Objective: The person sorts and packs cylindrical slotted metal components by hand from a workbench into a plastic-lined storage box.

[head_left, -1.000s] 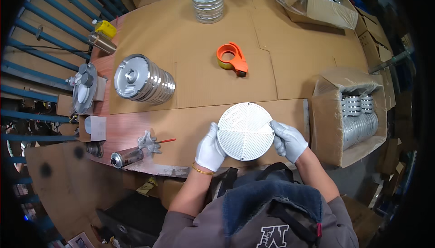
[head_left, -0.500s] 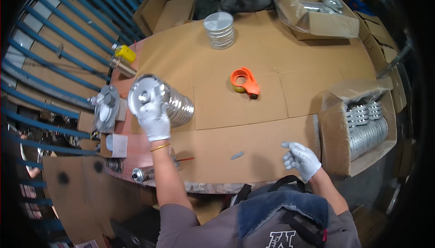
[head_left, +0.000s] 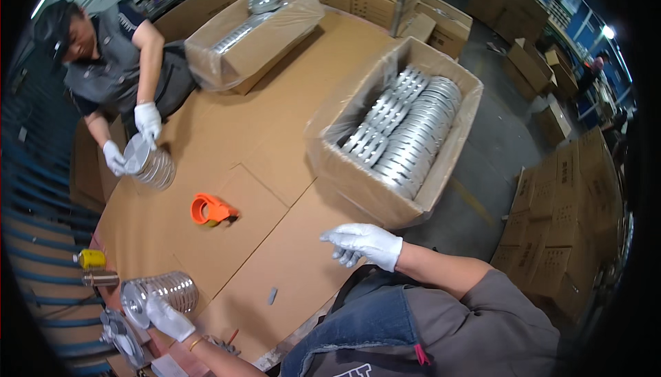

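Disc stack, nearside of tape dispenser: left hand on it, finger grip unclear; right hand empty, fingers loosely apart. Likely step: handling stack; next move needs secure grip.

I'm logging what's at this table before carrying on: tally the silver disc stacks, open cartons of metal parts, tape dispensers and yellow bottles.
Silver disc stacks: 2
Open cartons of metal parts: 2
Orange tape dispenser: 1
Yellow bottle: 1
Total: 6

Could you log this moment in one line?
left hand: at metal disc stack | right hand: empty, open | nearby: orange tape dispenser
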A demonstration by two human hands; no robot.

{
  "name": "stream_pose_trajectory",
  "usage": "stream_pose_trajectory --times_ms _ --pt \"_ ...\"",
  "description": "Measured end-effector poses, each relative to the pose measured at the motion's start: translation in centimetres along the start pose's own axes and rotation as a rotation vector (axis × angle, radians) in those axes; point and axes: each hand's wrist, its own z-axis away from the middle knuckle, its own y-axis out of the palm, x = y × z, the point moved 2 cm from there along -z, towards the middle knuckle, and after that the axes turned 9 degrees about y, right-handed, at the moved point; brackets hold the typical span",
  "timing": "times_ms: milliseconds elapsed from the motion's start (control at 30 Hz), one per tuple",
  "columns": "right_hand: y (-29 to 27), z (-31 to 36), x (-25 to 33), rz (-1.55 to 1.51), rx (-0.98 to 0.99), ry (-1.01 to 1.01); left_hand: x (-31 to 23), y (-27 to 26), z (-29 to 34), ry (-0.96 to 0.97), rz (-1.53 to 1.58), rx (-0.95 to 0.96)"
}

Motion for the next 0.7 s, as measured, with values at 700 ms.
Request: stream_pose_trajectory --times_ms 700 --pt "-30.8 4.1 11.7 0.123 -0.436 -0.466 -49.5 21.2 -1.1 0.622 -0.02 0.963"
